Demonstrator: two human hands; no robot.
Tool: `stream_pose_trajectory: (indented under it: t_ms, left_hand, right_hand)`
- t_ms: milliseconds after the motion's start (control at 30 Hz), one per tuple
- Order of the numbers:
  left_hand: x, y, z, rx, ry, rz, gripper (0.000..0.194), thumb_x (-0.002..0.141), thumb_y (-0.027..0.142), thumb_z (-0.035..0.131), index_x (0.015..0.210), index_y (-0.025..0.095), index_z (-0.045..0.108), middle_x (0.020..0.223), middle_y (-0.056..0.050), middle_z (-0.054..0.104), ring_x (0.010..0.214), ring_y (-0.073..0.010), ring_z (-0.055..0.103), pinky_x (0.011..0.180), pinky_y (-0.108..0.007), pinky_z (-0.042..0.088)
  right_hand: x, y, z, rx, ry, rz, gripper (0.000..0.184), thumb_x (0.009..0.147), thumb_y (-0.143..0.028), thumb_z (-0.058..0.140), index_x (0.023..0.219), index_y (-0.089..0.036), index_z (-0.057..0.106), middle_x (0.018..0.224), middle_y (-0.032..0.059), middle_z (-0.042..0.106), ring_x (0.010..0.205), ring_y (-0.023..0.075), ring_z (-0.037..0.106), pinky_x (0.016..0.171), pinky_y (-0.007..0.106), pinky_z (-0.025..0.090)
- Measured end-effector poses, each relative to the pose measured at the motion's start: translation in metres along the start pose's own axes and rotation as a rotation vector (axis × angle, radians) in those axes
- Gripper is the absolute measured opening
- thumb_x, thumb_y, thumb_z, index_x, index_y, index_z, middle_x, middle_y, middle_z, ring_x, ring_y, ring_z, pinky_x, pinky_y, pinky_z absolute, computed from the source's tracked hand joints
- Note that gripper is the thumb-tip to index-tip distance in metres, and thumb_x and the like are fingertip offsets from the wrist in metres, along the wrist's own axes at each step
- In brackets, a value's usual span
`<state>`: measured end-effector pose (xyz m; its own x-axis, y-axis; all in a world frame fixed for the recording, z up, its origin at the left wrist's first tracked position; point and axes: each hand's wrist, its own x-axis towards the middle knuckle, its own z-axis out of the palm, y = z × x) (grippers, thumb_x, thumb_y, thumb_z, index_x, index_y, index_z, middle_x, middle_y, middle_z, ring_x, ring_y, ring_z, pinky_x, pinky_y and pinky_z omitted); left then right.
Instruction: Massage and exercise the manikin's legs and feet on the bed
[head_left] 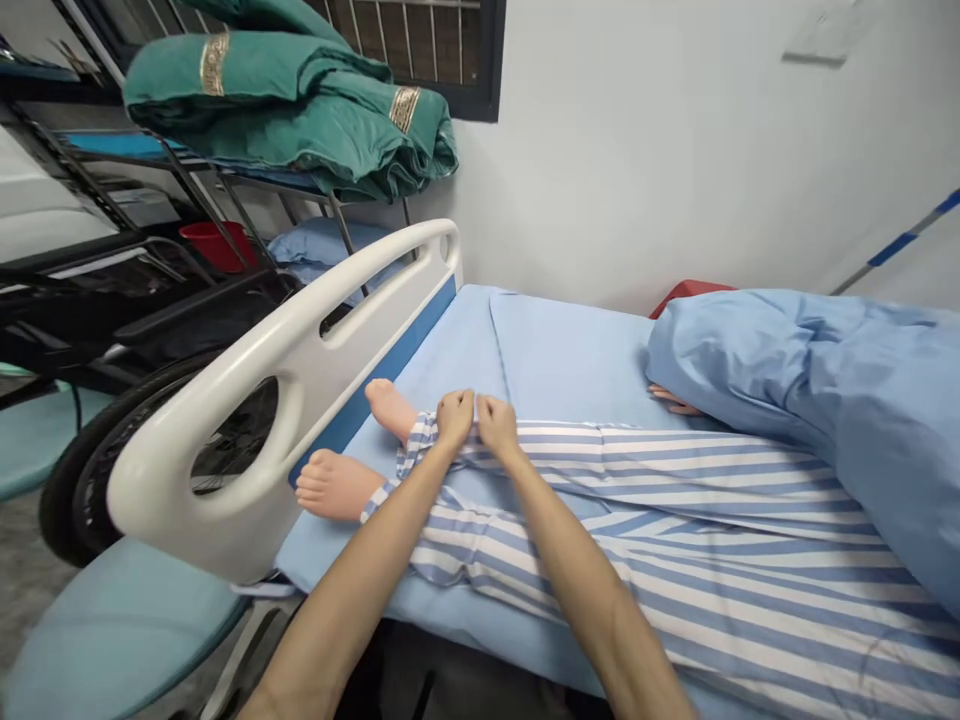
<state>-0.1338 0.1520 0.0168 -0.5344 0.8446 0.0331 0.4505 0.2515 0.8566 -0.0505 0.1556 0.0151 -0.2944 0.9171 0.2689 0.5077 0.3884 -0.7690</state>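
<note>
Seen from above, the left hand (454,420) and right hand (496,425) sit side by side, almost touching, on the blue-and-white striped pyjama trousers (675,500) of a patient manikin. Both hands' fingers (457,400) curl down and look closed on the cloth near the ankle. The fingertips are hidden, so how much fabric each hand has pinched cannot be told. The trousers run from the hands toward 4 o'clock. The manikin's bare feet (337,485) lie at 9 o'clock, just beside the left hand.

The bed is made with a pale blue sheet (570,350). At 9 to 10 o'clock stands a white plastic footboard (225,400) with a blue strip, close to the toes. A blue quilt (810,420) bunches at 3 o'clock, with the manikin's hand (671,400) showing at its edge, and a red object (690,293) sits behind it.

A white wall (637,150) fills 12 to 2 o'clock, beside a barred window (420,50). At 11 o'clock, a metal rack (202,200) carries folded green quilts (285,110), near a blue pillow (322,243) and a red bucket (206,245). A black wheelchair (75,480) stands at 9 o'clock, a teal padded seat (112,630) at 8, and a blue-and-white pole (896,245) at 2.
</note>
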Motion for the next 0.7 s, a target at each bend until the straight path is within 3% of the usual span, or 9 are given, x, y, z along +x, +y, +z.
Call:
stream_pose_trajectory:
  t_ms: [133, 300, 467, 567, 700]
  left_hand:
    - [-0.003, 0.002, 0.014, 0.017, 0.002, 0.065, 0.035, 0.090, 0.030, 0.037, 0.056, 0.021, 0.040, 0.058, 0.000, 0.048, 0.063, -0.0133, 0.044, 0.061, -0.026, 0.031]
    - [-0.017, 0.002, 0.030, 0.298, -0.073, 0.138, 0.033, 0.085, 0.032, 0.044, 0.054, 0.021, 0.042, 0.061, -0.003, 0.056, 0.066, -0.0167, 0.048, 0.062, -0.028, 0.027]
    - [-0.030, 0.014, 0.051, 0.187, -0.027, 0.176, 0.037, 0.088, 0.034, 0.040, 0.053, 0.021, 0.038, 0.056, 0.000, 0.050, 0.061, -0.0139, 0.044, 0.062, -0.027, 0.026]
    - [-0.042, 0.024, 0.066, 0.177, -0.016, 0.187, 0.037, 0.085, 0.031, 0.045, 0.052, 0.021, 0.033, 0.053, 0.003, 0.041, 0.059, -0.0128, 0.038, 0.062, -0.027, 0.026]
    - [-0.047, 0.040, 0.080, 0.065, -0.004, 0.208, 0.039, 0.086, 0.030, 0.044, 0.052, 0.021, 0.027, 0.052, 0.004, 0.030, 0.057, -0.0116, 0.033, 0.061, -0.026, 0.027]
  right_hand:
    - [0.003, 0.024, -0.013, 0.185, 0.088, 0.135, 0.046, 0.096, -0.039, 0.035, 0.053, -0.024, 0.036, 0.049, -0.0035, 0.041, 0.056, 0.0141, 0.042, 0.056, 0.026, 0.032]
    - [-0.002, 0.042, -0.046, 0.144, 0.164, 0.083, 0.047, 0.095, -0.045, 0.039, 0.054, -0.024, 0.034, 0.050, -0.0054, 0.036, 0.055, 0.0129, 0.038, 0.058, 0.026, 0.032]
    - [-0.005, 0.054, -0.077, 0.165, 0.180, 0.091, 0.049, 0.096, -0.049, 0.037, 0.053, -0.024, 0.033, 0.050, -0.0048, 0.037, 0.054, 0.0127, 0.038, 0.057, 0.026, 0.032]
    - [-0.007, 0.059, -0.087, 0.182, 0.238, 0.060, 0.049, 0.096, -0.048, 0.037, 0.054, -0.024, 0.034, 0.052, -0.0049, 0.037, 0.054, 0.0124, 0.038, 0.058, 0.026, 0.032]
    - [-0.011, 0.069, -0.099, 0.174, 0.216, 0.102, 0.050, 0.097, -0.046, 0.039, 0.052, -0.024, 0.035, 0.050, -0.0051, 0.036, 0.053, 0.0123, 0.037, 0.057, 0.026, 0.031]
